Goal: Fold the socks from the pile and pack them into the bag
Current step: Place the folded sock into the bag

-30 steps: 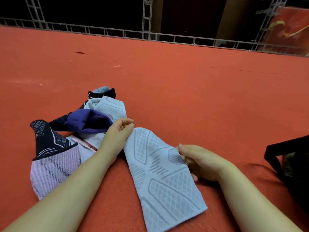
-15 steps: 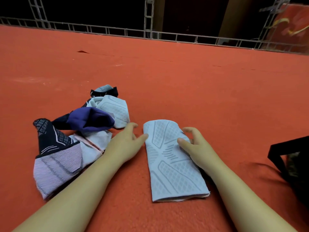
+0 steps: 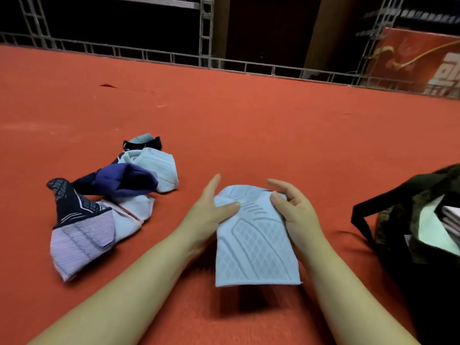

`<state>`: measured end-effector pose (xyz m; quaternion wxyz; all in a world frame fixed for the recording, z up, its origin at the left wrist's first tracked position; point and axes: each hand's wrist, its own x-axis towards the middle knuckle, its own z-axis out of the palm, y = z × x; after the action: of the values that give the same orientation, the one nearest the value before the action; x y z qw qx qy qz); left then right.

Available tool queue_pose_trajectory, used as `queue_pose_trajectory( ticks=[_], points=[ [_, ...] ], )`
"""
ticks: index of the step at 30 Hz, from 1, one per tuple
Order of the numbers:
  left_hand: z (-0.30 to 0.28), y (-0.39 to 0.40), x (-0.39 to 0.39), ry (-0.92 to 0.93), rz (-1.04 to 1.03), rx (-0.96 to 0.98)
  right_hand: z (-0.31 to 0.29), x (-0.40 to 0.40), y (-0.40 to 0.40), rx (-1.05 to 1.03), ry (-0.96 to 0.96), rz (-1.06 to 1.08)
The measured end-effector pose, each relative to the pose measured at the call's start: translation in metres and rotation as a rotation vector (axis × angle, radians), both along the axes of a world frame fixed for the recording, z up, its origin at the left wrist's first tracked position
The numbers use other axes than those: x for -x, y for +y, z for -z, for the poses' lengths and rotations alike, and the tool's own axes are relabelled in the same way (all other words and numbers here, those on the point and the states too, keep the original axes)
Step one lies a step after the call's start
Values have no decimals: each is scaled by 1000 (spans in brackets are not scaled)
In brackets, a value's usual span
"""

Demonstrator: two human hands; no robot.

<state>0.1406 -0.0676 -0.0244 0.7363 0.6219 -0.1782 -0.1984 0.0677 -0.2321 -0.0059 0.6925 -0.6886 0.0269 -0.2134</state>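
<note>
A folded light blue sock (image 3: 254, 247) with a grey diamond pattern hangs lifted above the red carpet, casting a shadow below it. My left hand (image 3: 211, 212) pinches its left upper edge, thumb on top. My right hand (image 3: 293, 210) grips its right upper edge, fingers curled over the top. The pile of socks (image 3: 109, 200) lies to the left: a purple one, a black patterned one, a striped lilac one and other light blue ones. A dark bag (image 3: 418, 225) stands open at the right edge with pale folded items inside.
Red carpet (image 3: 249, 125) covers the floor all around. A metal truss rail (image 3: 224, 63) runs along the far edge, with a red banner (image 3: 418, 61) at the back right.
The sock lay flat on the carpet with both hands beside it; now both hands hold it by its top and have lifted it off the carpet, shifted slightly right.
</note>
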Motion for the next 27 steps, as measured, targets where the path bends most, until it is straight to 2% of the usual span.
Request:
queue_pose_trajectory(
  ticks=[3, 4, 6, 8, 11, 14, 17, 20, 24, 27],
  points=[
    [-18, 4, 4, -55, -90, 115, -5, 24, -6, 112, 30, 26],
    [-24, 8, 7, -92, -92, 92, -10, 31, -8, 136, 30, 18],
    [-35, 17, 14, -194, -9, -43, -20, 43, -14, 232, 51, 9],
    [-45, 25, 21, -347, 102, -258, -32, 48, -21, 364, 149, -20],
    [-59, 22, 11, -578, -13, -602, -46, 34, -30, 625, 297, -65],
    [-91, 11, -18, -781, -192, -660, -72, 7, -34, 745, 168, 48],
    [-118, 8, -42, -872, -223, -661, -95, -13, -37, 766, 58, 98],
    [-107, 18, -41, -863, -145, -739, -77, -13, -39, 933, 110, 54],
    [-47, 39, -17, -855, 173, -945, -19, 24, -24, 1314, 317, -39],
    [-22, 52, 6, -840, 311, -1023, 1, 54, -8, 1489, 402, -36]
  ],
)
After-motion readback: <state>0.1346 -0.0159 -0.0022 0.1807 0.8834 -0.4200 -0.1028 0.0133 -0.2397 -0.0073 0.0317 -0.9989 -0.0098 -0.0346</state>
